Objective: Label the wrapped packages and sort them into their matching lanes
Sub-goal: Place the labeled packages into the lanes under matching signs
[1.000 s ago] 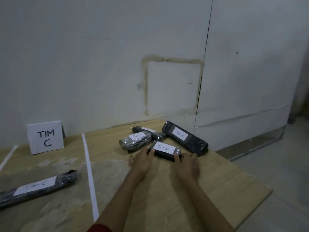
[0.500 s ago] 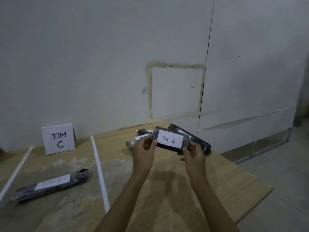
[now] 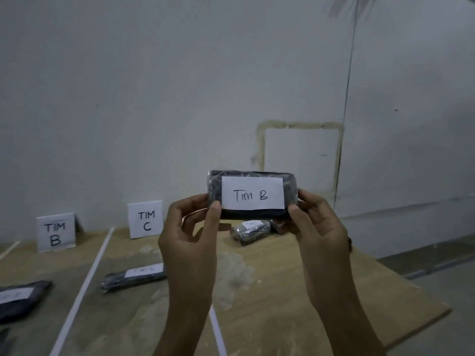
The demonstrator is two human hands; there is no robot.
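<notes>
Package marked Tim B (image 3: pixel 253 194) is raised clear of the table (image 3: pixel 282 304), level between my hands with its label facing me. My left hand (image 3: pixel 190 235) pinches its left end, thumb on the front, and my right hand (image 3: pixel 316 227) pinches the right end likewise. The TIM B sign (image 3: pixel 55 232) stands well to the left of my left hand, beyond the TIM C sign (image 3: pixel 146 219) and the white strip (image 3: pixel 84 283) between those lanes. I judge the good move is to carry the package leftward past that strip, clearing the Tim C package (image 3: pixel 133 277) just left of my left forearm. Then I would set it label up near the dark package (image 3: pixel 20 299) far left. The wrap looks slick, so a firm pinch matters.
</notes>
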